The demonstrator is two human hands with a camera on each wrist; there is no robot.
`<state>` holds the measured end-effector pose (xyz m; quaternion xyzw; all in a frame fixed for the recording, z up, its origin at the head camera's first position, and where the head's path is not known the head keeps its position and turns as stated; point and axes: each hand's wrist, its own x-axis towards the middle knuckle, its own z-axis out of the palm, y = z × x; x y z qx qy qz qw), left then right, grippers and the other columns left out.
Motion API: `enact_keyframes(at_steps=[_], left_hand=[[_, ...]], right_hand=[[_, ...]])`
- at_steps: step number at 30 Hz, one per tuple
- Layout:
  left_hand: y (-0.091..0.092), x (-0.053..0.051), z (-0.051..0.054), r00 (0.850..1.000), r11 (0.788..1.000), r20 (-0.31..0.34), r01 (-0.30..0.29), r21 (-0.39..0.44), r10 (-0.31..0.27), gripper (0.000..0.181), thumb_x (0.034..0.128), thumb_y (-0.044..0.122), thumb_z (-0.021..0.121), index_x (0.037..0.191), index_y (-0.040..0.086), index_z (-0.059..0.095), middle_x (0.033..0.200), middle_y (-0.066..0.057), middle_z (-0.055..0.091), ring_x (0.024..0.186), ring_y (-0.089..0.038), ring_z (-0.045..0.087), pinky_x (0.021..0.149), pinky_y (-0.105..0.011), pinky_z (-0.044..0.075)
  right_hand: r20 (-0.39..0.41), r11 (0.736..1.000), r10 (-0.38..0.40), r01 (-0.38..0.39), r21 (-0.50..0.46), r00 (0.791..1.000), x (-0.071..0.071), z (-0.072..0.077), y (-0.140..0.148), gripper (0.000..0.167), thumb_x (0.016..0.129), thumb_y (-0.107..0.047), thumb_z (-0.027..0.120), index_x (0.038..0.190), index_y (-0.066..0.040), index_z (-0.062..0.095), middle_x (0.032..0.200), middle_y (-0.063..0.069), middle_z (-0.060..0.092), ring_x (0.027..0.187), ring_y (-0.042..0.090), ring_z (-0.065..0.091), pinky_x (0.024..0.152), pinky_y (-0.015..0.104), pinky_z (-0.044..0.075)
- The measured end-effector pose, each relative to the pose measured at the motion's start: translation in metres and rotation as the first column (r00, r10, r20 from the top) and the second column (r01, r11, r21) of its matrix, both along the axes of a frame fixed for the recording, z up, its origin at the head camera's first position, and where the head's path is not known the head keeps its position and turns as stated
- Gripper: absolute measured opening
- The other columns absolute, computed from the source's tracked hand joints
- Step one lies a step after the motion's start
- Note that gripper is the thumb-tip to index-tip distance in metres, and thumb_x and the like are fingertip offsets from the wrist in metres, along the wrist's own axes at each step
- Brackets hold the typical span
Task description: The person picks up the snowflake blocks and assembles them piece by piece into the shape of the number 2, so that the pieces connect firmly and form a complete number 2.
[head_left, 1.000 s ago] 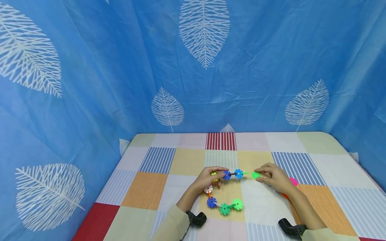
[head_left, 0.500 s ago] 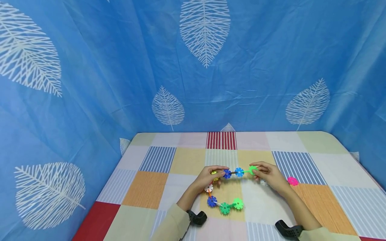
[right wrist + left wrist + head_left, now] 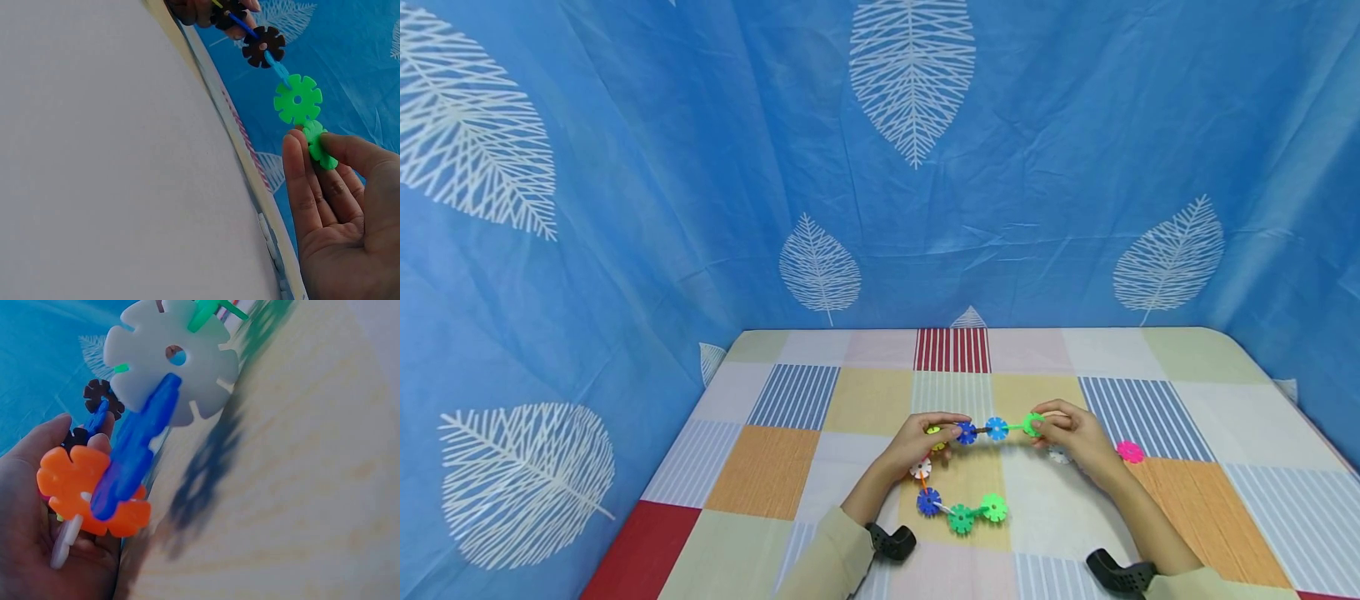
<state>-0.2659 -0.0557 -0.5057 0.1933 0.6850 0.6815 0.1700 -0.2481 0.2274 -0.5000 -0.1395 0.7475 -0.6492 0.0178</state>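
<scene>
A curved chain of notched plastic flower discs hangs between my hands in the head view. My left hand grips it beside a yellow disc and a dark blue disc. From there run a dark disc, a light blue disc and a bright green disc seen edge-on. At the chain's right end, my right hand pinches another green disc between thumb and fingers; in the right wrist view it meets the neighbouring green disc. An orange disc lies against my left palm.
The chain's lower part curves through a white disc and a blue disc to a green end disc. Loose on the patchwork cloth are a pink disc and a whitish disc partly behind my right hand.
My right hand's green disc was apart from the chain's end a second ago and now meets it. That hand first moved left, then slightly back right. The left hand stays nearly still.
</scene>
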Motion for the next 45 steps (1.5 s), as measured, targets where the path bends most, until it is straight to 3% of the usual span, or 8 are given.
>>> enact_keyframes(at_steps=[6,11,15,19,26,31,37,45], left_hand=[[-0.001,0.005,0.011,1.0,1.0,-0.012,0.021,-0.01,-0.021,0.027,0.0909,0.012,0.059,0.116,0.002,0.063,0.103,-0.005,0.066,0.058,-0.014,0.056,0.054,-0.021,0.048],[-0.003,0.012,0.024,0.998,0.999,-0.04,0.039,-0.036,-0.04,0.027,0.0911,0.01,0.059,0.116,0.001,0.063,0.104,-0.005,0.066,0.059,-0.016,0.056,0.056,-0.021,0.048],[-0.003,0.014,0.026,0.997,0.998,-0.058,0.042,-0.051,-0.045,0.027,0.0909,0.01,0.059,0.116,0.002,0.063,0.106,-0.005,0.066,0.057,-0.016,0.055,0.05,-0.019,0.044],[-0.002,0.013,0.023,0.998,0.998,-0.053,0.042,-0.056,-0.044,0.027,0.0908,0.012,0.059,0.116,0.003,0.064,0.108,-0.007,0.065,0.056,-0.016,0.055,0.046,-0.019,0.04],[0.0,0.003,0.002,0.997,0.996,-0.062,0.031,-0.083,-0.036,0.027,0.0916,0.013,0.058,0.117,0.007,0.064,0.102,-0.002,0.066,0.054,-0.015,0.054,0.05,-0.022,0.046],[0.001,0.003,0.004,0.997,0.994,-0.064,0.036,-0.1,-0.042,0.027,0.0914,0.013,0.058,0.117,0.007,0.064,0.092,-0.002,0.067,0.053,-0.015,0.054,0.05,-0.021,0.045],[0.003,0.0,0.002,0.997,0.993,-0.061,0.031,-0.115,-0.039,0.028,0.0907,0.018,0.059,0.117,0.01,0.065,0.099,-0.001,0.066,0.052,-0.013,0.055,0.049,-0.022,0.045],[0.001,-0.001,-0.001,0.998,0.998,0.008,-0.057,-0.026,0.057,0.036,0.095,0.028,0.052,0.121,0.005,0.06,0.101,-0.006,0.065,0.063,-0.015,0.061,0.058,-0.026,0.052]], right_hand=[[0.043,1.0,0.023,-0.024,0.006,0.999,0.0,-0.001,-0.001,0.032,0.091,-0.017,0.061,0.112,0.004,0.049,0.085,0.018,0.067,0.074,0.032,0.066,0.068,0.035,0.055],[0.041,0.999,0.048,-0.048,0.011,0.998,0.002,-0.001,-0.002,0.036,0.091,-0.015,0.059,0.119,0.008,0.052,0.09,0.018,0.067,0.075,0.031,0.066,0.071,0.034,0.055],[0.042,0.998,0.058,-0.058,0.004,0.997,0.004,-0.002,-0.004,0.037,0.092,-0.013,0.058,0.12,0.011,0.053,0.099,0.018,0.066,0.075,0.03,0.067,0.072,0.033,0.054],[0.059,0.998,0.07,-0.07,-0.007,0.996,0.006,-0.004,-0.005,0.039,0.092,-0.015,0.057,0.12,0.013,0.052,0.1,0.022,0.065,0.075,0.029,0.067,0.072,0.034,0.054],[0.078,0.998,0.067,-0.066,-0.012,0.995,0.007,-0.005,-0.006,0.04,0.092,-0.015,0.058,0.121,0.012,0.052,0.102,0.013,0.066,0.075,0.028,0.067,0.071,0.036,0.054],[0.095,0.998,0.058,-0.057,-0.009,0.994,0.006,-0.005,-0.007,0.04,0.092,-0.015,0.058,0.12,0.012,0.052,0.101,0.015,0.066,0.075,0.027,0.067,0.07,0.037,0.055],[0.117,0.997,0.079,-0.076,-0.032,0.99,0.005,-0.003,-0.007,0.041,0.092,-0.015,0.058,0.12,0.014,0.05,0.093,0.026,0.064,0.074,0.028,0.067,0.071,0.037,0.054],[0.192,0.996,0.052,-0.036,-0.087,0.98,0.005,-0.002,-0.01,0.042,0.09,-0.016,0.06,0.119,0.013,0.049,0.096,0.023,0.064,0.079,0.029,0.067,0.073,0.038,0.054]])
